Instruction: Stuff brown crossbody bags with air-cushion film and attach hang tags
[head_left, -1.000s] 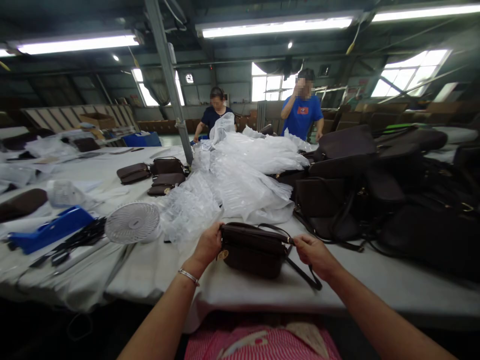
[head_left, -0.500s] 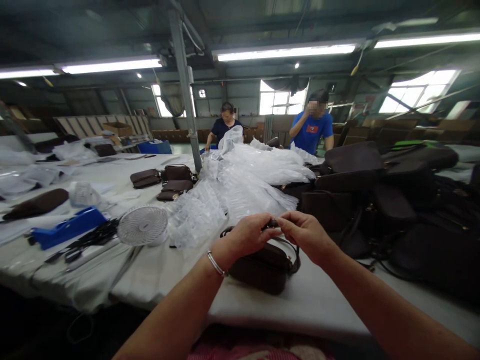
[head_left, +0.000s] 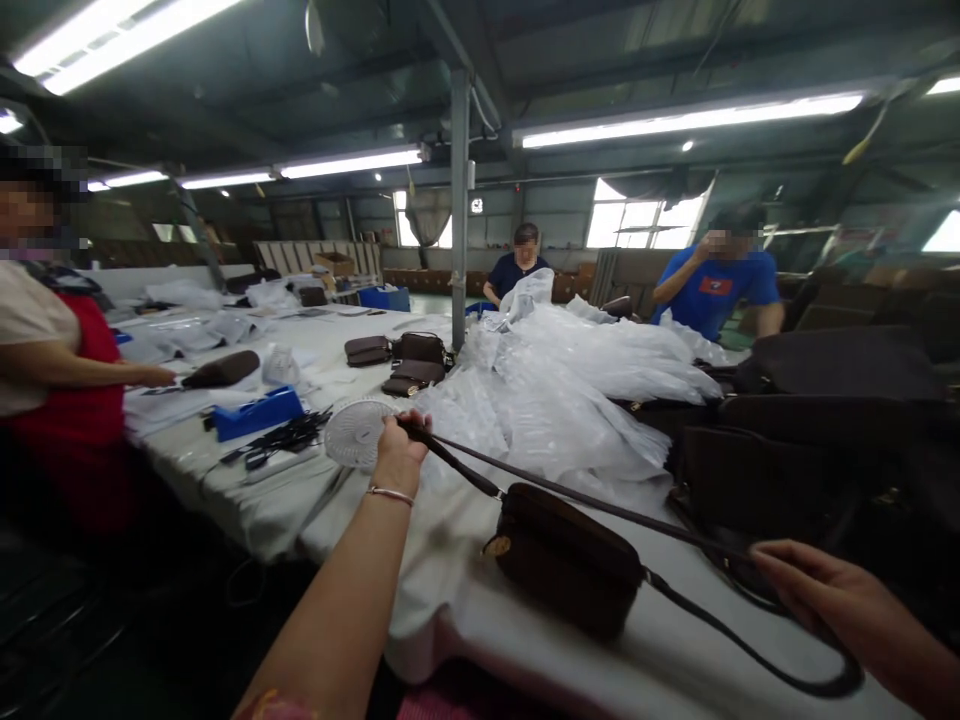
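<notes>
A dark brown handbag [head_left: 574,565] with a round gold tag stands on the white-covered table right in front of me. Its long shoulder strap [head_left: 577,492] is stretched out sideways above it. My left hand [head_left: 405,445], wearing a bangle, is closed around the strap's left end, in front of the white fan. At the right, my right hand [head_left: 840,600] pinches the strap, and a loop of it hangs below the fingers and runs back to the bag's right side.
Clear plastic bags [head_left: 555,375] are heaped beyond the handbag. Many dark bags [head_left: 780,480] are piled at the right. A round white fan [head_left: 356,432], a blue tape dispenser [head_left: 259,412] and cables stand left. Co-workers are at the far side and far left.
My hands have moved from close together above the bag to far apart, drawing the strap out between them. The view has turned left, bringing a co-worker in red into sight.
</notes>
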